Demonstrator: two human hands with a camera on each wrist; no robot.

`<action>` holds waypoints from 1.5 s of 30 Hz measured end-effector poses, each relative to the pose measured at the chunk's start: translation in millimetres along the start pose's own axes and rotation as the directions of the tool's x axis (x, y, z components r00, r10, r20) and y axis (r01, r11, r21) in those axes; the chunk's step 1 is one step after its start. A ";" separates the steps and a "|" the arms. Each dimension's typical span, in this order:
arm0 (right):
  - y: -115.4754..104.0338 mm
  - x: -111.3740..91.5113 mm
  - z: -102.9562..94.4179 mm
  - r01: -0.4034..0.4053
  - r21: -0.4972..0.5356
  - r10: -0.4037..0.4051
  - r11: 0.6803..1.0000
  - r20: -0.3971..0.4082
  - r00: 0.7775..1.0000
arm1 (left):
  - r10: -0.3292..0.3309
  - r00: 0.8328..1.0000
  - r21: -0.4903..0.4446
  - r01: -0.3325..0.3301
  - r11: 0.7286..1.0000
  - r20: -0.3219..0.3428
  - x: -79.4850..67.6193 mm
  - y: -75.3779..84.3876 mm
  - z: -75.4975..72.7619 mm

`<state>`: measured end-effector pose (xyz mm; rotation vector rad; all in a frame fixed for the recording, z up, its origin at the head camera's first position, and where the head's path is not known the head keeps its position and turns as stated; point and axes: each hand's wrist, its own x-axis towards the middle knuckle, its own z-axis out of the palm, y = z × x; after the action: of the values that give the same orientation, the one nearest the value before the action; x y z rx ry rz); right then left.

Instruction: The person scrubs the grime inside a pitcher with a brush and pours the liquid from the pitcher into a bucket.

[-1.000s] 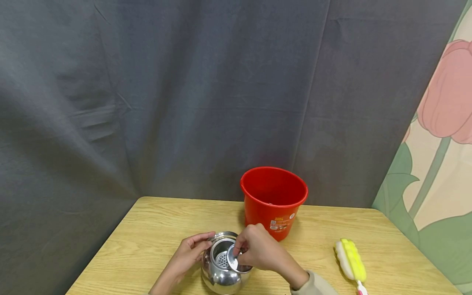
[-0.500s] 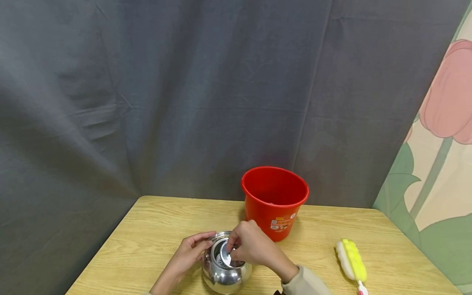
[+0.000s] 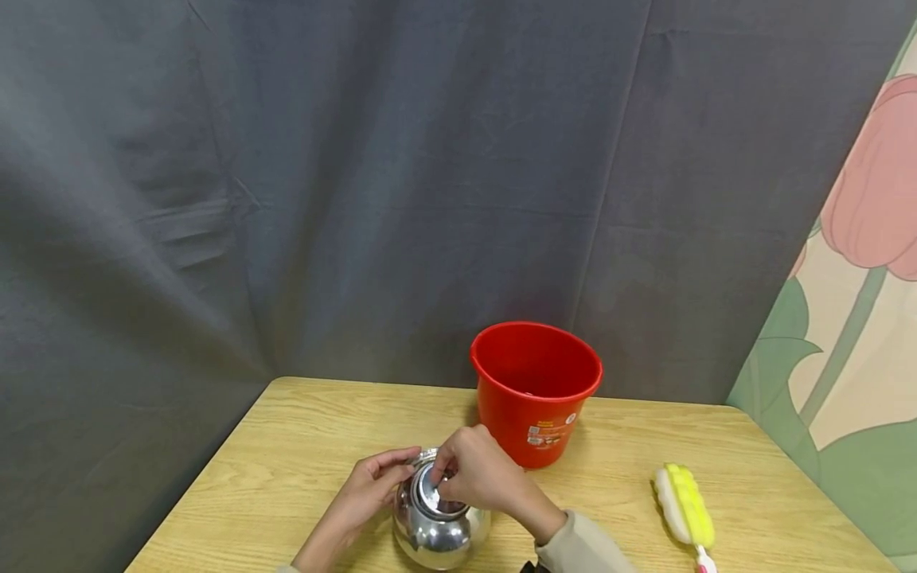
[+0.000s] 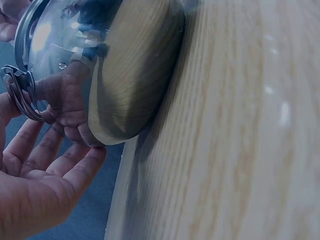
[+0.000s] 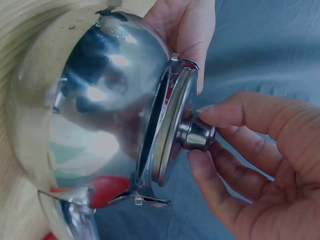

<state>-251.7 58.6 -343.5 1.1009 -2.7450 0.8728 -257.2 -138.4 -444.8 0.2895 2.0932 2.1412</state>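
Note:
A round, shiny steel teapot (image 3: 435,545) stands on the table near its front. My left hand (image 3: 367,493) holds it at the left of its rim; in the left wrist view the fingers (image 4: 82,162) touch the rounded side and the thumb is by the metal handle loop (image 4: 22,95). With thumb and fingertips, my right hand (image 3: 481,473) pinches the knob (image 5: 201,136) of the steel lid (image 5: 172,127). The lid lies at the mouth, slightly tilted, with a gap along part of its edge. It hides the inside of the pot. The spout (image 5: 77,217) shows in the right wrist view.
A red bucket (image 3: 533,426) stands behind the teapot, slightly right. On the right side of the wooden table (image 3: 322,426) lies a yellow and white sponge brush (image 3: 684,505). A grey curtain (image 3: 401,199) hangs along the back edge.
My right hand has moved left and brought the lid over the teapot's mouth, covering the perforated strainer seen earlier. The left hand has kept its place on the pot.

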 end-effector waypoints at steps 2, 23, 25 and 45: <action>0.4 0.8 0.8 -0.006 -0.003 0.006 1.000 0.000 1.000 | -0.005 1.000 0.000 0.005 1.000 0.004 -0.1 0.4 0.3; 7.1 2.1 9.2 -0.046 0.027 0.046 0.999 0.003 0.999 | 0.012 1.000 -0.023 -0.012 1.000 0.020 -0.2 0.3 2.8; 7.4 1.8 9.6 -0.050 0.027 0.050 0.998 0.005 0.999 | 0.006 1.000 -0.016 -0.006 1.000 0.021 -0.1 0.3 2.8; 9.5 -5.3 16.0 -0.067 0.085 0.068 0.994 -0.017 0.998 | -0.006 1.000 -0.002 0.006 1.000 0.027 -4.2 -0.7 0.1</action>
<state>-251.6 59.0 -362.8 1.0113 -2.7675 1.0107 -253.1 -139.3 -445.7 0.3091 2.0750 2.1234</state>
